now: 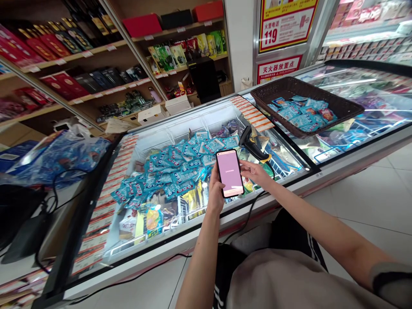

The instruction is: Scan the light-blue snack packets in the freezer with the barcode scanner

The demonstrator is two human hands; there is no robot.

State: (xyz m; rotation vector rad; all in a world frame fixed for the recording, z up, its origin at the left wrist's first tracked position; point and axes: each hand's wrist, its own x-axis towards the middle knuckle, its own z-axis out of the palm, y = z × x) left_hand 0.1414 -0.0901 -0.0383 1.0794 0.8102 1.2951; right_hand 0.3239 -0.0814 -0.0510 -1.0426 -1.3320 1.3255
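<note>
My left hand [215, 189] grips a smartphone [229, 173] with a lit pink screen, held upright over the front of a glass-topped chest freezer [180, 240]. My right hand [255, 171] is at the phone's right edge, fingers stretched toward the screen, holding nothing. A black and yellow barcode scanner [251, 145] lies on the freezer glass just behind my right hand, its cable running down over the front edge. Under the glass lies a heap of blue wrapped ice-cream packets [174, 171].
A dark wicker basket [341, 105] with several blue packets sits on the freezer lid at the right. A blue plastic bag [61, 156] and black cables lie on the counter at left. Shelves of boxed goods [96, 77] stand behind. White tiled floor [380, 197] at right.
</note>
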